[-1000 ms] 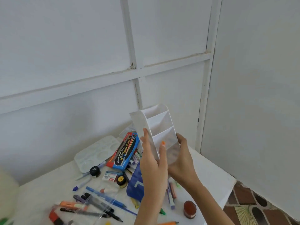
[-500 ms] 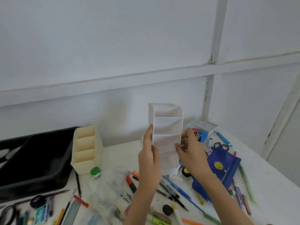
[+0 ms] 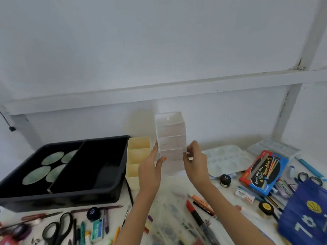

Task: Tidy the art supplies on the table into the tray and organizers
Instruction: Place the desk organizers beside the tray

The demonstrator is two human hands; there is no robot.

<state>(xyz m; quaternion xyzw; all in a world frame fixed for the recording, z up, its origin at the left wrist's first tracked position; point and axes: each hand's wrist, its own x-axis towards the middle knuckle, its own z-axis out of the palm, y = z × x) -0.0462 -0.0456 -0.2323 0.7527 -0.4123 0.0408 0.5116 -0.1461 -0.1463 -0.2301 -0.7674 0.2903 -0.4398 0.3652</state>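
Gripping white organizer (image 3: 171, 144), both hands (image 3: 174, 167) now beside cream organizer (image 3: 137, 160).

Your worktop (image 3: 178, 190) carries the black tray (image 3: 74, 195); right of it stand the cream organizer (image 3: 137, 160), palette (image 3: 226, 160) and pencil box (image 3: 263, 172); scissors (image 3: 58, 227) lie before it.

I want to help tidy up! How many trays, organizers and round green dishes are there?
Black tray: 1
Organizers: 2, the yellow organizer and the white organizer
Round green dishes in the tray: 4
Total: 7
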